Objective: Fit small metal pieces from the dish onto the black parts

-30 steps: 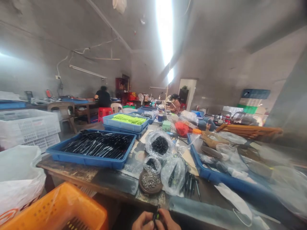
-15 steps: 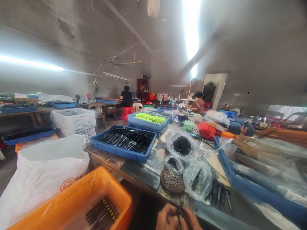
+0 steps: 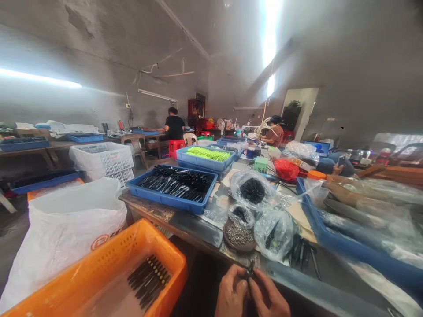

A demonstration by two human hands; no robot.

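At the bottom of the view, my left hand (image 3: 230,291) and my right hand (image 3: 270,294) are close together, both closed on one small black piece (image 3: 250,268). Fingertips cover most of it, so its exact kind does not show. Just beyond my hands, on the table edge, sits a round brown bowl (image 3: 226,240) of small metal parts (image 3: 238,233). Clear plastic bags with black parts stand around it: a large one (image 3: 253,190), a small one (image 3: 241,215) and another (image 3: 275,235). Several black pen-like pieces (image 3: 302,255) lie to the right.
On the left, an orange crate (image 3: 82,268) holds dark sticks with yellow marks (image 3: 149,279), beside a white sack (image 3: 66,229). Blue trays carry black pieces (image 3: 175,182) and lime-green pieces (image 3: 208,153). A blue bin (image 3: 333,255) is at right. Two people sit farther back.
My hands have come up slightly in view and the fingers have shifted on the black piece. The camera has tilted a little, moving the whole scene.
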